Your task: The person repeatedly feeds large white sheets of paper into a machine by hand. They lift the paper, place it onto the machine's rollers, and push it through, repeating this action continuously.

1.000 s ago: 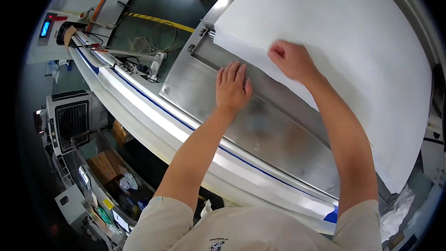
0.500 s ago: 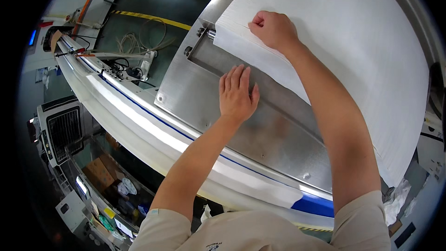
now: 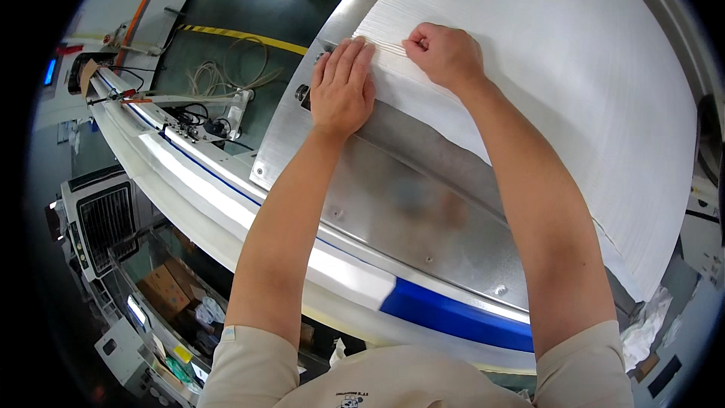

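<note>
A large stack of thin white sheets [image 3: 559,68] covers the upper right of a steel table [image 3: 377,211]. Stepped layers show along its left edge. My left hand [image 3: 343,87] lies against the stack's left corner, fingers straight and close together, palm down. Just to its right, my right hand [image 3: 445,54] rests on top near the stack's edge with the fingers curled tightly. Whether a sheet edge is pinched inside that hand is hidden. Below the stack's front edge, a recessed strip of bare steel [image 3: 423,143] shows between my arms.
A white rail with a blue band [image 3: 453,316] runs along the table's front. Black knobs [image 3: 303,96] sit at the table's left edge. Cables [image 3: 219,75] lie on the floor beyond. An open cardboard box [image 3: 162,287] stands lower left, crumpled white material [image 3: 646,325] lower right.
My left hand has moved up and left from the bare steel to the stack's corner. My right hand stays almost in place. More layers show at the stack's edge, and more blue on the rail.
</note>
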A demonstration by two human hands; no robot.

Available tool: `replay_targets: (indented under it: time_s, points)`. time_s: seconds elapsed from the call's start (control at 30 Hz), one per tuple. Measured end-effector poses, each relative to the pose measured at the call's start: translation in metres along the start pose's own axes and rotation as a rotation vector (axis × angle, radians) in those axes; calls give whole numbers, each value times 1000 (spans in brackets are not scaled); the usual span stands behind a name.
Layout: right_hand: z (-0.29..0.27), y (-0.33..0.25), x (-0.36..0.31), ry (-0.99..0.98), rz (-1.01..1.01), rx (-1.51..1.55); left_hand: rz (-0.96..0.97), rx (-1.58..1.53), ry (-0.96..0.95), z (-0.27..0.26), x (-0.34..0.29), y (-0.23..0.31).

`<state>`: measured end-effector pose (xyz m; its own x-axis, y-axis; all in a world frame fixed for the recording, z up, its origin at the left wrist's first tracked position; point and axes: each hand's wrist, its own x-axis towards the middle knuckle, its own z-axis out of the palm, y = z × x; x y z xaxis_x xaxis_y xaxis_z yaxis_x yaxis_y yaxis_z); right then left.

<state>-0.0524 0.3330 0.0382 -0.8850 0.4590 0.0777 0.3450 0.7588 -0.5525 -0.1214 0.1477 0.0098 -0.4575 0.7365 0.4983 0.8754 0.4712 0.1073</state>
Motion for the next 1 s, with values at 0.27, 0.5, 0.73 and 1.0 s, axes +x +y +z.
replay_targets:
  time_s: [0.27, 0.5, 0.73, 1.0]
  points:
    - [-4, -4, 0, -84, 78, 29, -24, -20, 53, -1, 7, 4]
    - [-1, -7, -3, -42, 33, 60, 19, 26, 21, -11, 2, -4]
    - [-22, -9, -110, 58, 44, -3, 273, -36, -440, -43, 11, -29]
    - [-160, 183, -326, 193, 411, -555, 286, 404, -918, -64, 60, 32]
